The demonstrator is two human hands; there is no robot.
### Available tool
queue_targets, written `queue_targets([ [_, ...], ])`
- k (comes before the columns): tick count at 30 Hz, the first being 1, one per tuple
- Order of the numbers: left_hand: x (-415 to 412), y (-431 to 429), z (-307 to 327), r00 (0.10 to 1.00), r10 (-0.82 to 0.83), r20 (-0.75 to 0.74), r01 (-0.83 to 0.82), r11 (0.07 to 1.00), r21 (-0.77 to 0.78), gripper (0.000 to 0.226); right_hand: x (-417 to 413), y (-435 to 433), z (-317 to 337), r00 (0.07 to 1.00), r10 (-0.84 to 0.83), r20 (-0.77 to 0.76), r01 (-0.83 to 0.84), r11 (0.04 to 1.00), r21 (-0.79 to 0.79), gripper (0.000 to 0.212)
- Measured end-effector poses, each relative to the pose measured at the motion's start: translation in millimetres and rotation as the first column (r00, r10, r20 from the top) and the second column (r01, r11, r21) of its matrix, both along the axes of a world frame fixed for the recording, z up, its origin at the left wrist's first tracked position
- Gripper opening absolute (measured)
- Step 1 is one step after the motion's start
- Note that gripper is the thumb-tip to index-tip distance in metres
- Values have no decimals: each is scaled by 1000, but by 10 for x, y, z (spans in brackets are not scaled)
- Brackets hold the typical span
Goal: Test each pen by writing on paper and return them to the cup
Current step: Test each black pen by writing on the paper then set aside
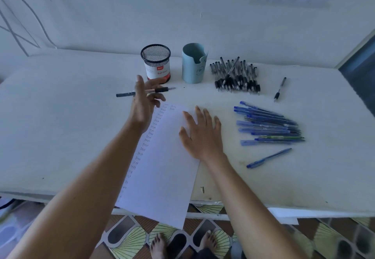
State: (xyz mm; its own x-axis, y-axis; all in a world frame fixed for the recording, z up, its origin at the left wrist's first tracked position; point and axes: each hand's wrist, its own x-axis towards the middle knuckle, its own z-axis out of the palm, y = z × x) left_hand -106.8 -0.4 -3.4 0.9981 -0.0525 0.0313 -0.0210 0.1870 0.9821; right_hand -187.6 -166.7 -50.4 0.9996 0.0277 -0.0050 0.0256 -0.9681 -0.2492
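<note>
My left hand (145,101) holds a black pen (125,94) level above the table, its tip pointing right toward the black mesh cup (155,64). My right hand (199,135) lies flat, fingers spread, on the right edge of the white paper (162,167). A column of the word "Test" runs down the paper's left side. A pale blue cup (192,64) stands right of the mesh cup. A heap of black pens (236,75) lies behind, and a heap of blue pens (267,125) lies right of my right hand.
A single black pen (280,89) and a single blue pen (268,158) lie apart from the heaps. The paper overhangs the table's front edge (243,208). A wall stands close behind the cups. Bare feet and patterned floor show below.
</note>
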Motion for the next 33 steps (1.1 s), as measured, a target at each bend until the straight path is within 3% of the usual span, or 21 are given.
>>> queue_targets([
  [2, 84, -77, -56, 999, 42, 4, -42, 992, 116, 60, 1, -7, 10, 1000, -8, 5, 8, 1000, 12, 59],
  [6, 208, -197, -108, 996, 83, 41, -91, 948, 305, 16, 16, 4, 30, 1000, -21, 16, 20, 999, 46, 59],
  [13, 282, -242, -208, 962, 270, 47, -249, 789, 562, 22, 25, 3, 28, 999, -29, 45, 26, 998, 59, 58],
  [17, 263, -252, -191, 968, 237, 80, -234, 742, 628, 31, 28, 0, 35, 999, -25, 43, 22, 998, 59, 57],
  [33, 259, -258, -217, 982, 151, 114, -189, 742, 643, 28, 28, 3, 10, 997, -32, 64, 28, 998, 60, 58],
])
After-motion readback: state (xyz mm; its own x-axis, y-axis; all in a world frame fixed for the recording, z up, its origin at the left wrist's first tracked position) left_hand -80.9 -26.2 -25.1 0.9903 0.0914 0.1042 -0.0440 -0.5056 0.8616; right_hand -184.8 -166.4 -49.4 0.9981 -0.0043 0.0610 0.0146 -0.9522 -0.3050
